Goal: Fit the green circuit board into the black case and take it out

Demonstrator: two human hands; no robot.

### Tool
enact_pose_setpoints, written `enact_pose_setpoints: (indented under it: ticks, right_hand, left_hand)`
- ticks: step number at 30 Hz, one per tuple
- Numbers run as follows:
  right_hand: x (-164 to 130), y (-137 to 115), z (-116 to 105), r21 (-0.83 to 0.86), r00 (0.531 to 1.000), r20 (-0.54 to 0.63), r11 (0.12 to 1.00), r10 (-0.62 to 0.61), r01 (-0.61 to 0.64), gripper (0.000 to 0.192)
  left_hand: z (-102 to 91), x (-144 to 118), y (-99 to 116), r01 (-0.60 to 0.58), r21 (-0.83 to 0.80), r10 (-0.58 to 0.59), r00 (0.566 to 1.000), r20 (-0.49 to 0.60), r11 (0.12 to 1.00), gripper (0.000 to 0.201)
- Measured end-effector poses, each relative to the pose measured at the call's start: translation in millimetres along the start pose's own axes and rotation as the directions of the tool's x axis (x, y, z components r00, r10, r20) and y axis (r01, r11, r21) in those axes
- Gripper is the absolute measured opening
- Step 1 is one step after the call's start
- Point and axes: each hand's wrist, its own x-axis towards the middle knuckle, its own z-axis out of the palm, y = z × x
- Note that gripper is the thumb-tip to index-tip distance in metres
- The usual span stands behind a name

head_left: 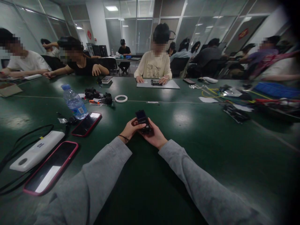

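A small black device [142,120] with a dark screen stands tilted just above the green table [192,147], held between both of my hands. My left hand [129,128] grips its left side, with a thin band on the wrist. My right hand [154,135] cups it from below and from the right. Both forearms wear grey sleeves and rest on the table.
To my left lie two phones in pink cases [50,167] [86,123], a white power bank [37,150] with black cables, and a water bottle [74,102]. A white ring [121,98] and black parts [98,95] sit further back. Several people sit around the table; cables and clutter [234,97] lie right.
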Motion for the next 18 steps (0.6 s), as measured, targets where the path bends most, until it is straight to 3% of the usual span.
enact_pose_setpoints:
  ticks: [13, 18]
  right_hand:
    - [-6, 8, -9, -0.232, 0.966, 0.127, 0.941, -0.224, 0.249, 0.035]
    - [-17, 12, -6, -0.331, 0.937, 0.011, 0.882, -0.350, 0.334, 0.037]
  left_hand:
    - [-5.0, 2, -7, -0.055, 0.097, 0.061, 0.997, -0.051, 0.994, 0.057]
    - [-6.8, 1, -10, -0.065, 0.192, 0.075, 0.996, -0.048, 0.979, 0.063]
